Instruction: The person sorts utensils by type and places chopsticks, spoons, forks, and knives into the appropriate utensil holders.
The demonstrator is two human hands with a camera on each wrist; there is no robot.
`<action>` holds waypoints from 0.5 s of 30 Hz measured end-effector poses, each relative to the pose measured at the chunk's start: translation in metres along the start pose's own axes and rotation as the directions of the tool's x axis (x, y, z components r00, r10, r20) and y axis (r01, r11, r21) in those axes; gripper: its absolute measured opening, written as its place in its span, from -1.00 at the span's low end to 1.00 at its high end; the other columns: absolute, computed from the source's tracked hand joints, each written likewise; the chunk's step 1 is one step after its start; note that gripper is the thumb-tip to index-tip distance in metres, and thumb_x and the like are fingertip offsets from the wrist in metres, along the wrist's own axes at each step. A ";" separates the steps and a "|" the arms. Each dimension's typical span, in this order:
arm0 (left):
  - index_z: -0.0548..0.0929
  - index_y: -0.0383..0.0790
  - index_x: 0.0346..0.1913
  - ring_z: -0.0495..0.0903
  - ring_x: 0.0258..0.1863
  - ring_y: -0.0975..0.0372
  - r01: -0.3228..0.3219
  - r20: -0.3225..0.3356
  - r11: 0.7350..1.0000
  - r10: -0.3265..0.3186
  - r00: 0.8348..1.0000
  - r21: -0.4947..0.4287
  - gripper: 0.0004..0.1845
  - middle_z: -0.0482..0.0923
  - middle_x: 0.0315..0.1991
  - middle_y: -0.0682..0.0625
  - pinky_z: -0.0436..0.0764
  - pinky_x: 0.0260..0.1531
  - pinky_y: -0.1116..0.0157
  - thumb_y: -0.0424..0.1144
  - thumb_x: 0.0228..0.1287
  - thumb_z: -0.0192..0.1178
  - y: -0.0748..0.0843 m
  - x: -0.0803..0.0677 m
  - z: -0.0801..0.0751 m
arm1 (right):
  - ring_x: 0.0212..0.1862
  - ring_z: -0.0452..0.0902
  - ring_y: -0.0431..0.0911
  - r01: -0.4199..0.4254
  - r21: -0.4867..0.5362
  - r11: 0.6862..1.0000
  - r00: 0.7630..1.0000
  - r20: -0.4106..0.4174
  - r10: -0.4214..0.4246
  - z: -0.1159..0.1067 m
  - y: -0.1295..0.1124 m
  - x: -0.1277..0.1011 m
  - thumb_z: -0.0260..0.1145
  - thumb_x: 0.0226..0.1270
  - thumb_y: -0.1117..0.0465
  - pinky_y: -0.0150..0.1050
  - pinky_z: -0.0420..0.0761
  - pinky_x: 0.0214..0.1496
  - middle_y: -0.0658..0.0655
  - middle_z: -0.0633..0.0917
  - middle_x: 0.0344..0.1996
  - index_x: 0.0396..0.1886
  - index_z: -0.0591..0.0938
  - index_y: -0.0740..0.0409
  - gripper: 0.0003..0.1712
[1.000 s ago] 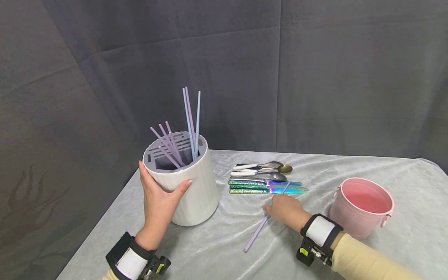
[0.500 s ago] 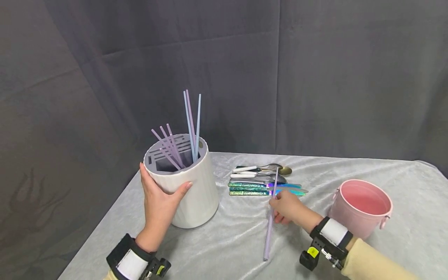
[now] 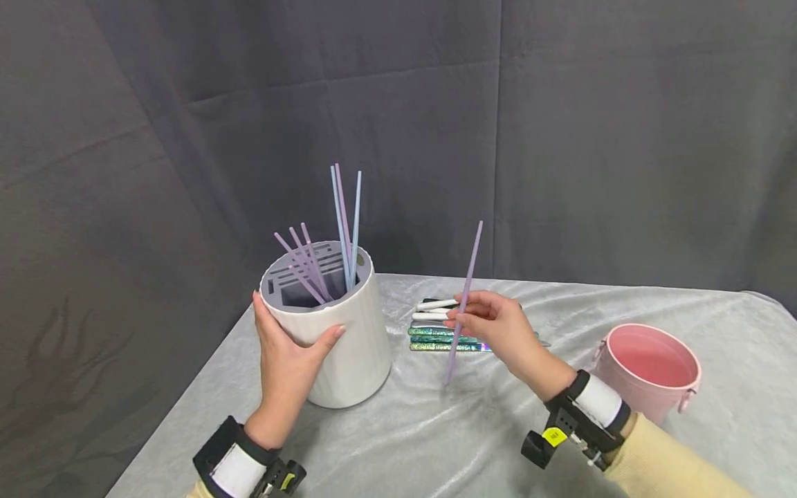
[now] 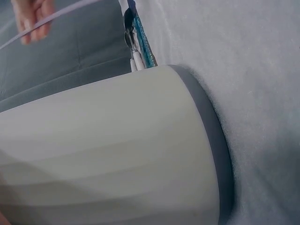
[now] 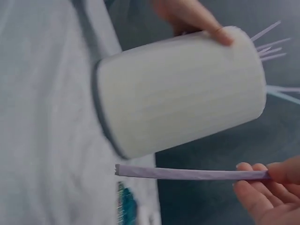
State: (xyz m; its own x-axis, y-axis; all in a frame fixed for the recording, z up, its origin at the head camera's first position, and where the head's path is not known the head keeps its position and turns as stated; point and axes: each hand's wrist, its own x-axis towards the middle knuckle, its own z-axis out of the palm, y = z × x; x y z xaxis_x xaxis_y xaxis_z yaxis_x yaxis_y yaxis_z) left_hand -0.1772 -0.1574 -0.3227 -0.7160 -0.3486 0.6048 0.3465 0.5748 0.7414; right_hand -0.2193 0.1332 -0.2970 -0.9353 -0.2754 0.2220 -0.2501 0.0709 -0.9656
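Observation:
My left hand holds the side of a white cylindrical utensil holder, its thumb across the front and its other fingers partly hidden. Several purple chopsticks lean in the holder's grey slotted top, along with blue chopsticks. To the right, my right hand pinches a purple chopstick near its middle, raised with its thin end up. The right wrist view shows the thick end of this chopstick beside the holder. In the left wrist view the holder wall fills much of the picture.
Behind the right hand lie knives with iridescent green handles and white-handled spoons, partly covered by it. A pink bucket with side lugs stands at the right. Grey cloth covers the table; a dark curtain hangs behind.
My right hand has lifted the purple chopstick off the table and brought it up and left, more upright than before. The left hand keeps its hold on the holder.

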 end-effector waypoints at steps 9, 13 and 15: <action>-0.25 -0.32 0.52 -0.04 0.46 -0.06 0.016 -0.001 1.000 -0.016 1.000 0.023 0.32 -0.15 0.51 -0.27 0.10 0.33 -0.13 -0.14 -0.09 0.55 0.000 -0.001 -0.002 | -0.14 0.70 -0.08 0.181 0.109 0.977 0.982 -0.065 -0.175 0.020 -0.050 0.016 0.24 0.35 0.44 -0.17 0.60 0.00 0.30 0.70 -0.11 0.16 0.50 0.44 -0.60; -0.24 -0.33 0.52 -0.04 0.46 -0.07 -0.002 -0.016 1.000 0.002 1.000 0.028 0.32 -0.15 0.51 -0.28 0.10 0.33 -0.13 -0.15 -0.10 0.55 0.000 0.000 -0.002 | -0.14 0.70 -0.03 0.326 0.226 0.918 0.945 -0.115 -0.307 0.034 -0.075 0.026 0.22 0.36 0.45 -0.15 0.60 0.01 0.18 0.73 -0.20 0.11 0.51 0.47 -0.65; -0.23 -0.35 0.51 -0.04 0.46 -0.07 -0.015 -0.025 1.000 0.015 1.000 0.025 0.32 -0.14 0.50 -0.30 0.10 0.33 -0.12 -0.14 -0.12 0.56 -0.001 0.000 -0.001 | -0.14 0.70 -0.02 0.399 0.271 0.876 0.916 -0.150 -0.371 0.042 -0.086 0.031 0.20 0.36 0.46 -0.13 0.59 0.02 0.14 0.73 -0.22 0.08 0.52 0.47 -0.68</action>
State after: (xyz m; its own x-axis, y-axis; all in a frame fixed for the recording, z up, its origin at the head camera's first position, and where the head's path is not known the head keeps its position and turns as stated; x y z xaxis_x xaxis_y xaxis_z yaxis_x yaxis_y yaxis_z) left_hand -0.1767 -0.1581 -0.3232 -0.6951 -0.3583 0.6233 0.3419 0.5979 0.7250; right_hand -0.2159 0.0784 -0.2127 -0.8016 -0.1349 0.5824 -0.5247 -0.3081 -0.7936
